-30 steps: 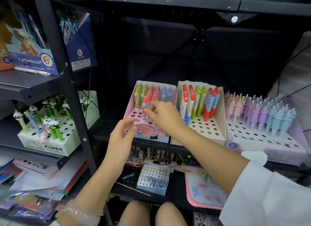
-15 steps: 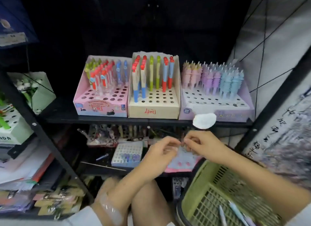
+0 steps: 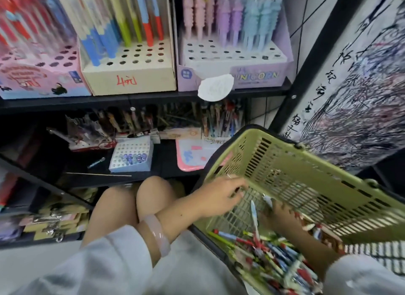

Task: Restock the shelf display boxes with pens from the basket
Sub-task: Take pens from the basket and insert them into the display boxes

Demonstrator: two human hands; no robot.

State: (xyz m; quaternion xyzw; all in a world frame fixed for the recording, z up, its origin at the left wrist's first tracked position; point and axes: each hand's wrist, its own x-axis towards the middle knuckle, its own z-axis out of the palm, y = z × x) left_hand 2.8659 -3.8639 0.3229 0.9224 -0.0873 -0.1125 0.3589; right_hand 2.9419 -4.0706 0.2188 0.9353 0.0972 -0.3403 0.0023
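The green plastic basket [image 3: 311, 163] sits tilted at the lower right, with a heap of mixed pens [image 3: 274, 257] in its near corner. Both hands are inside it. My left hand [image 3: 219, 196] hovers over the basket floor with loosely curled fingers and grips nothing I can see. Deeper in, my right hand [image 3: 282, 218] has its fingers closed around a pale blue pen [image 3: 268, 201] whose end sticks out. Another pale pen [image 3: 254, 215] lies between the hands. On the shelf above stand the pink box [image 3: 39, 75], the cream box [image 3: 131, 75] and the lilac unicorn box [image 3: 241, 73], each partly filled.
A white paper tag [image 3: 215, 87] hangs off the shelf edge. The lower shelf holds a small blue box of pens [image 3: 131, 156], a pink tray [image 3: 190, 156] and loose pen stock. A black shelf post [image 3: 311, 60] rises right of the boxes. My knees [image 3: 135, 202] are below.
My view has dropped from the shelf toward the basket. Both hands have left the pink display box, met in front of the lower shelf, then reached down into the basket.
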